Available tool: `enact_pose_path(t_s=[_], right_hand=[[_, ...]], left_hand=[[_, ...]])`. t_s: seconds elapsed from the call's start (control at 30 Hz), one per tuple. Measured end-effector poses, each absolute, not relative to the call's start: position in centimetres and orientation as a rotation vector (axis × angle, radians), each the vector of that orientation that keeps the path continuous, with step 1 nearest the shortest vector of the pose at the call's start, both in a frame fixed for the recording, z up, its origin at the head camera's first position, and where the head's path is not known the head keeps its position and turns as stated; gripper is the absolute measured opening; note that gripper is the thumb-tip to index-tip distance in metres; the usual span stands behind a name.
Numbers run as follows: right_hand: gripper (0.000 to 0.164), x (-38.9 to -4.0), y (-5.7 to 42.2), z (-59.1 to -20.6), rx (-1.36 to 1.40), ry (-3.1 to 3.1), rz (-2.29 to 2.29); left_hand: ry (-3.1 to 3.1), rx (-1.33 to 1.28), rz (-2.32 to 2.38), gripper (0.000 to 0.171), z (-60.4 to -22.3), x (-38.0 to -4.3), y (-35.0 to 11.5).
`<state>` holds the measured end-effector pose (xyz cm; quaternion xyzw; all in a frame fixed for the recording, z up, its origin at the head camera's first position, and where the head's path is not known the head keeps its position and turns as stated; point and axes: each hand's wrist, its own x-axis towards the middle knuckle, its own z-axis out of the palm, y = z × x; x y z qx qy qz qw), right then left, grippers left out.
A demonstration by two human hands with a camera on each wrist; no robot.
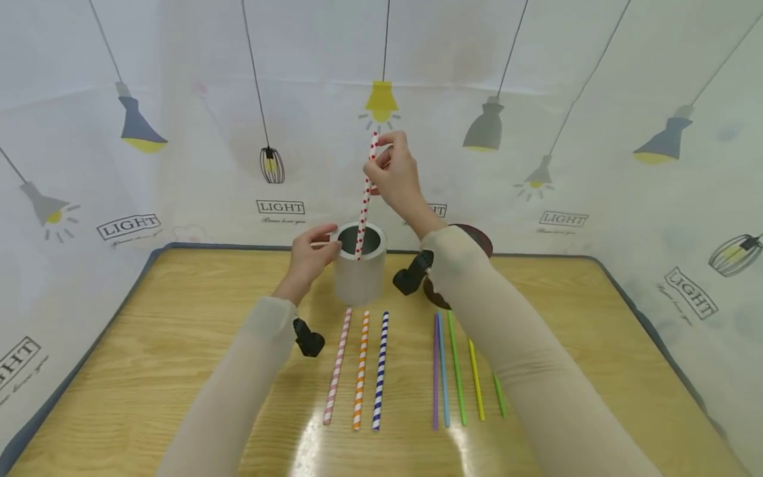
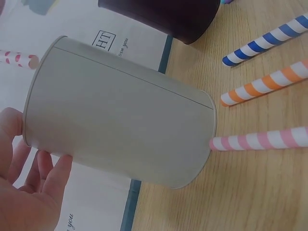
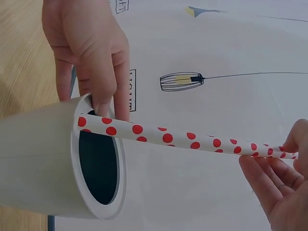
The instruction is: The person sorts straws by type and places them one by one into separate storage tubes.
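Observation:
A white paper straw with red dots (image 1: 362,225) is pinched near its upper end by my right hand (image 1: 396,172). It slants over a light grey cylindrical can (image 1: 359,281), and its lower end overlaps the near rim; in the left wrist view that end shows just outside the can's mouth. My left hand (image 1: 310,258) holds the can by its rim from the left, thumb at the edge of the opening and fingers against the side. Pink-striped (image 1: 337,368), orange-striped (image 1: 361,371) and blue-striped (image 1: 381,371) straws lie in front of the can.
Thin plain straws in purple (image 1: 436,371), blue (image 1: 444,371), green (image 1: 457,371) and yellow (image 1: 477,381) lie on the right, partly under my right sleeve. A dark brown can (image 2: 166,17) stands behind that arm. A lamp-printed white curtain (image 1: 334,40) borders the wooden table (image 1: 179,318).

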<state>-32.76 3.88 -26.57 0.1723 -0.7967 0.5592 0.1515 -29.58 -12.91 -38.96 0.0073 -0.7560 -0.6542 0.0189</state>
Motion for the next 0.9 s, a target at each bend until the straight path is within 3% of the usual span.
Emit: enact_pose_path(t_s=[0.6, 0.9], right_hand=[[0.036, -34.2, 4.9, -28.3, 0.344, -2.185, 1.686], [0.036, -34.4, 4.9, -32.6, 0.326, -2.313, 1.757]], left_hand=[[-2.329, 0.037, -2.019, 0.040, -39.1, -29.6, -12.8], [-2.316, 0.047, -2.025, 0.040, -39.3, -29.4, -12.9]])
